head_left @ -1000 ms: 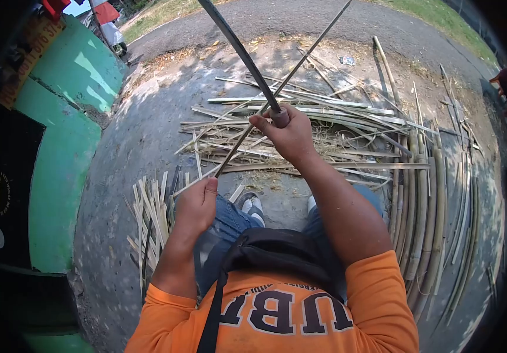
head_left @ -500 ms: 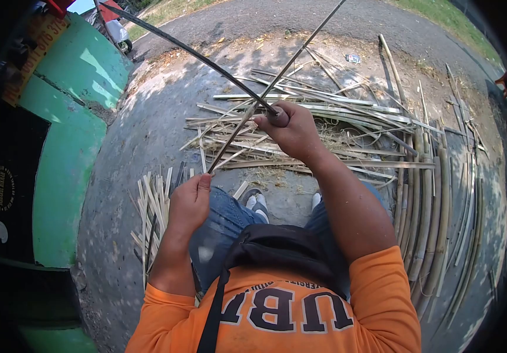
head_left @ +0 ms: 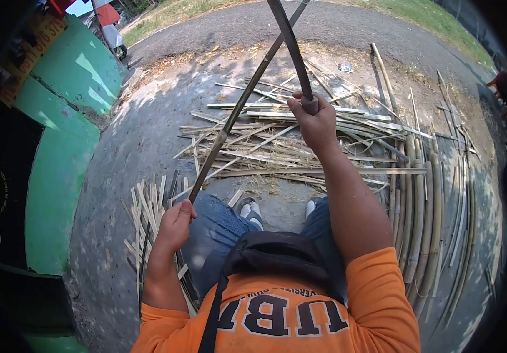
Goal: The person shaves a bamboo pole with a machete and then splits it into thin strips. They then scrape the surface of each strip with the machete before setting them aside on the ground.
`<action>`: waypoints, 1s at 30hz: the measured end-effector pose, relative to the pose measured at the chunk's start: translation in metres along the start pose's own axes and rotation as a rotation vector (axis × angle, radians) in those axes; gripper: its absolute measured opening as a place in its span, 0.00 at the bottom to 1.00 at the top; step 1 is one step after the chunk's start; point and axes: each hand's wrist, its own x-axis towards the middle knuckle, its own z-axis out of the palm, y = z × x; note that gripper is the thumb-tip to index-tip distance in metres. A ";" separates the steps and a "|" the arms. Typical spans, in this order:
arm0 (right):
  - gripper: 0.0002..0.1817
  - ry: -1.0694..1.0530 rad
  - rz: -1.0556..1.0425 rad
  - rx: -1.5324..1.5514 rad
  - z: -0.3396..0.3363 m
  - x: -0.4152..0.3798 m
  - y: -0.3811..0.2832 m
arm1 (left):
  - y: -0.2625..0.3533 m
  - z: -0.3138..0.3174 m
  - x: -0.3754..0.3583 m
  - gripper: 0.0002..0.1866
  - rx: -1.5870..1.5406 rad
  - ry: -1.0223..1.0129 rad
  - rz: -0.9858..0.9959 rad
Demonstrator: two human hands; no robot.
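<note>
My left hand (head_left: 175, 225) is closed around the lower end of a long bamboo strip (head_left: 223, 136), which slants up and to the right. In my right hand (head_left: 317, 122), fingers wrap the short handle of a machete (head_left: 292, 52). Its dark, long blade points up and away from me. Near the top of the view the blade overlaps the bamboo strip. Beneath both hands, split bamboo slats (head_left: 265, 156) lie in a loose pile on the concrete, with shavings among them.
More slats (head_left: 147, 206) are bunched beside my left leg. Bamboo poles (head_left: 421, 217) lie side by side at the right, next to thin strips (head_left: 462, 223). A green wall (head_left: 59, 194) stands on the left. Beyond the pile runs a road (head_left: 253, 29).
The machete has swung from pointing up-left to nearly straight up, as my right hand moved right. My left hand has shifted down and left with the bamboo strip.
</note>
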 end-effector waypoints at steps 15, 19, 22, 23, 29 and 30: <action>0.21 0.034 -0.111 0.088 0.000 -0.006 -0.013 | -0.001 -0.010 -0.015 0.29 -0.038 -0.224 -0.076; 0.23 0.041 -0.100 0.100 -0.002 -0.005 -0.017 | -0.006 -0.012 -0.018 0.28 -0.071 -0.253 -0.072; 0.23 0.072 -0.114 0.110 -0.001 -0.003 -0.014 | -0.004 -0.014 -0.019 0.29 -0.100 -0.264 -0.093; 0.22 0.083 -0.119 0.096 -0.001 -0.004 -0.012 | -0.004 -0.014 -0.021 0.29 -0.113 -0.271 -0.087; 0.14 0.075 -0.099 0.069 -0.002 -0.003 -0.006 | -0.003 -0.014 -0.023 0.29 -0.148 -0.310 -0.084; 0.12 0.082 -0.096 0.059 0.000 -0.003 -0.005 | -0.002 -0.014 -0.023 0.30 -0.147 -0.315 -0.082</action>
